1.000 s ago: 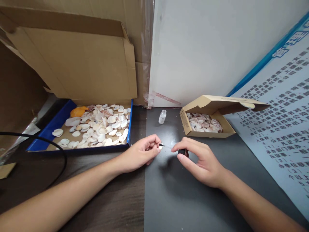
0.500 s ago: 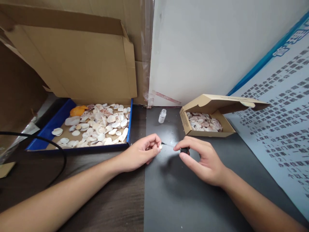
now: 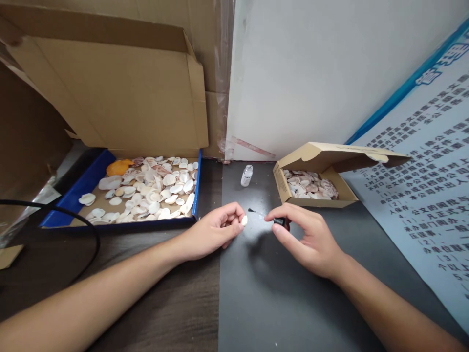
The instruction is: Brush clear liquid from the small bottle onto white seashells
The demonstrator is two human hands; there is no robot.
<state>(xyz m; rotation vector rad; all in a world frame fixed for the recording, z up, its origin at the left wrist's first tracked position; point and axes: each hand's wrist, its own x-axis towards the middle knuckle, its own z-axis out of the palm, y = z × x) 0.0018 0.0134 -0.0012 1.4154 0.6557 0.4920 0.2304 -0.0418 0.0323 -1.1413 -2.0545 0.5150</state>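
Between thumb and forefinger, my left hand pinches a small white shell. Facing it on the right, my right hand grips the black cap of a brush. The thin brush points left, its dark tip a little above and right of the shell, not touching it. A small clear bottle with a white label stands uncapped behind the hands, on the dark grey mat.
At the left, an open blue-edged box holds several shells and an orange one. A smaller cardboard box of shells stands at the right, lid up. A black cable curves at far left. Printed sheet stands right.
The brush tip has moved off the shell, up and slightly right, and the cap has tilted in my right hand. My left hand has hardly moved.
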